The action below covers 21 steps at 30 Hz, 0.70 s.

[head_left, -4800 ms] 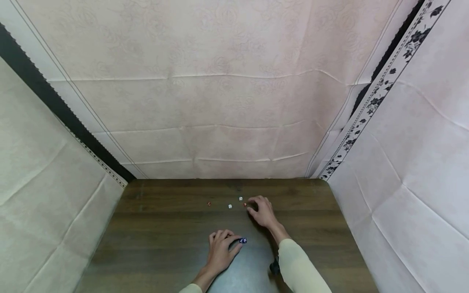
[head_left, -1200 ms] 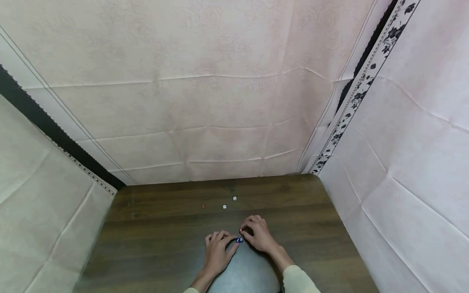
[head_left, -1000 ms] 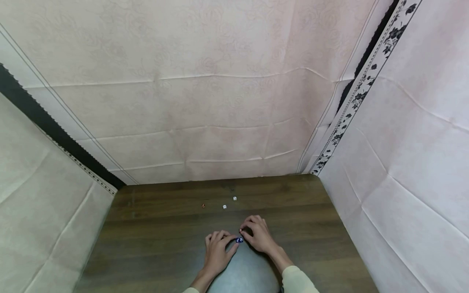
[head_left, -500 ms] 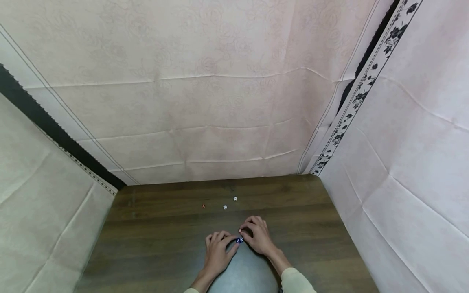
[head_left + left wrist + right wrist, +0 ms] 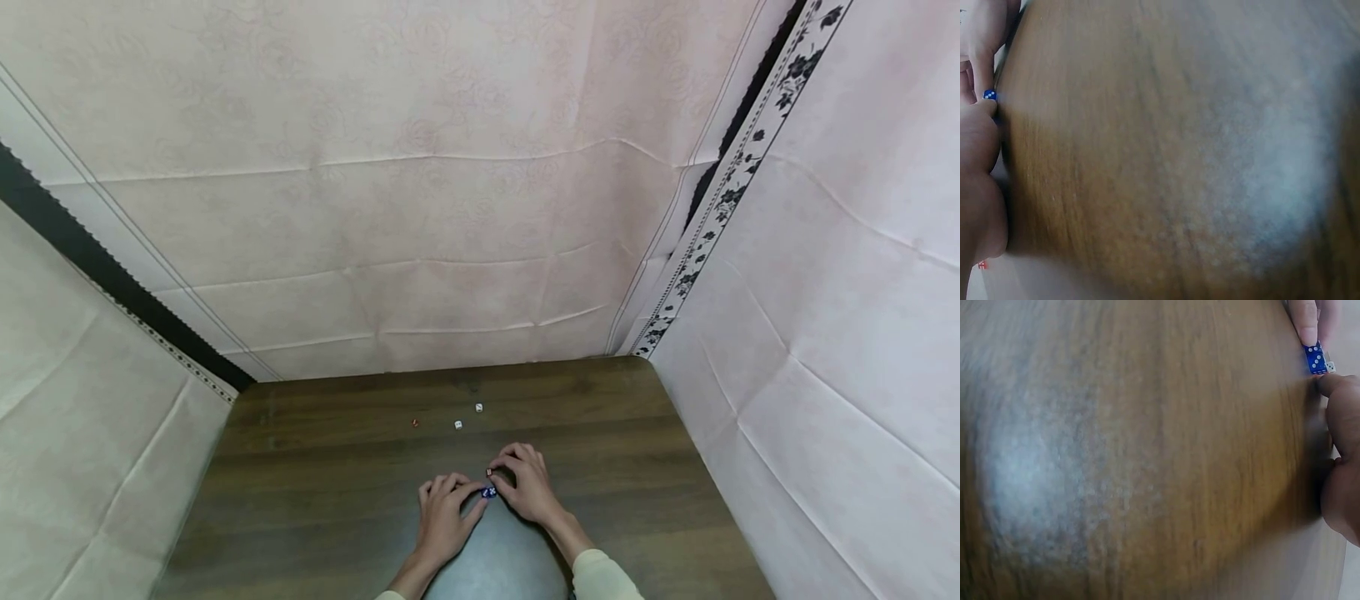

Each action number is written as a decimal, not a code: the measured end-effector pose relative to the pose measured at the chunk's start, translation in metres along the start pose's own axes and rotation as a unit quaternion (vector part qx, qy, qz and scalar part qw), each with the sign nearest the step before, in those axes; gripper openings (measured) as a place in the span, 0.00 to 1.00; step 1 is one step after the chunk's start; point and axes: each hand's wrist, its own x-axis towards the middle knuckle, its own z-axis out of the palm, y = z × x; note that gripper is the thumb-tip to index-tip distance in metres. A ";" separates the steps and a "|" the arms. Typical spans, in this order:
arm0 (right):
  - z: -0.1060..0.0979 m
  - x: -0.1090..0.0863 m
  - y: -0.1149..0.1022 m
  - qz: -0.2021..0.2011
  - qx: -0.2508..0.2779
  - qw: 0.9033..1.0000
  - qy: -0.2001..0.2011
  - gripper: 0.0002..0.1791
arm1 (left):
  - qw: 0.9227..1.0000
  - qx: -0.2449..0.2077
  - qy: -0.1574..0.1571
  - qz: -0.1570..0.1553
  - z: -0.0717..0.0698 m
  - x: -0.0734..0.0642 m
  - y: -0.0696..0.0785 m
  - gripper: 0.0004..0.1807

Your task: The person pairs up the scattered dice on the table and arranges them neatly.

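My left hand pinches a pair of small blue dice, set side by side, between thumb and index finger low at the wooden table. Just beyond them, a red die is pinched in the thumb and index fingertips of my right hand. White pips show on the blue dice in the right wrist view, with the left fingertips right at them. Only one blue die shows in the left wrist view, beside the thumb tip.
Two white dice, one nearer and one farther back, lie on the wooden table beyond the hands. An orange-red die lies to their left. Pale cloth hangs behind the table and along both sides.
Since the earliest frame, my right hand has picked up the red die near the white dice and brought it back close to the blue dice. Over the last second both hands stay nearly still.
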 end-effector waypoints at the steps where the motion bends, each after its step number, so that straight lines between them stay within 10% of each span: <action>1: 0.000 0.000 0.000 0.001 -0.001 1.000 0.000 0.08 | 1.000 0.001 -0.003 -0.002 0.000 0.000 0.000 0.13; 13: -0.003 0.002 -0.001 0.007 0.006 1.000 -0.020 0.08 | 0.998 -0.039 -0.024 -0.052 -0.008 0.002 0.005 0.18; 21: 0.000 -0.001 0.001 -0.002 0.009 1.000 -0.001 0.08 | 0.995 -0.085 0.016 -0.050 -0.022 0.011 0.003 0.17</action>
